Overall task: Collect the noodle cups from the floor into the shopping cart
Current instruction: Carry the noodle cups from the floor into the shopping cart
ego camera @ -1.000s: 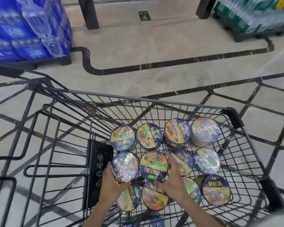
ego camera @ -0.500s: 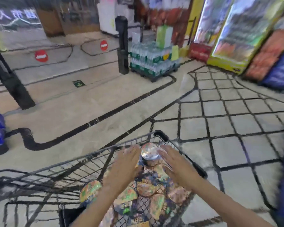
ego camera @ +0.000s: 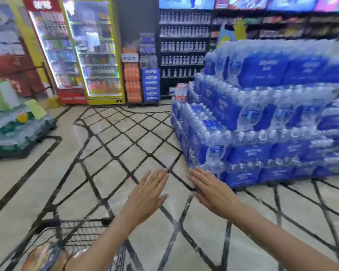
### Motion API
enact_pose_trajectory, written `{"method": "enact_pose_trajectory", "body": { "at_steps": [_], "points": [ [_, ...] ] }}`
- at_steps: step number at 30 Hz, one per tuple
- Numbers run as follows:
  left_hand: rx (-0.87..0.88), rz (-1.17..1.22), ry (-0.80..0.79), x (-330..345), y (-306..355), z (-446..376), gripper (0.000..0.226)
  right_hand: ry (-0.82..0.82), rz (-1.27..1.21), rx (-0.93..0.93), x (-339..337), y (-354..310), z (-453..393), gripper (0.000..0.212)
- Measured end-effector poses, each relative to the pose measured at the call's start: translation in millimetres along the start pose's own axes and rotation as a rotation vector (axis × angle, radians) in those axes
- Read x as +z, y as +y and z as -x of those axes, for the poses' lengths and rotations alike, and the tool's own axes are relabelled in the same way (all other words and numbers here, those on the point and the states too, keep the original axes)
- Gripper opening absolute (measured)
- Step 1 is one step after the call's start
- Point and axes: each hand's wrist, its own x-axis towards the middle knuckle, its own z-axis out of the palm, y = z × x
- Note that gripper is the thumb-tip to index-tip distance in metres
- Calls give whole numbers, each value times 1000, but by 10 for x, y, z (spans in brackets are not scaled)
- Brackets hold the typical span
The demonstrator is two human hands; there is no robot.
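Both hands empty, reaching out over the floor for more cups.
Left hand and right hand were flat-fingered, apart; noodle cups sat in shopping cart below-left. No floor cup visible; look first.

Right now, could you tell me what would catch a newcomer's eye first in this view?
The tiered stack of blue water-bottle packs fills the right side. In front, the left hand and right hand reach out empty over the tiled floor, fingers straight. The shopping cart with noodle cups sits bottom left.

Bright, motion-blurred, glare on floor
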Motion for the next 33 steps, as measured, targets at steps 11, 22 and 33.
{"method": "enact_pose_trajectory", "body": {
  "at_steps": [11,22,33],
  "points": [
    [710,135,173,-105,4003,-2399,57,-67,317,746,-1180,2102,3989,54],
    [1118,262,231,-105,7211,-3452,80,-45,426,1462,-1823,2346,7147,67],
    [1221,300,233,262,9220,-5088,79,118,311,1774,-2096,3967,8163,87]
  ]
}}
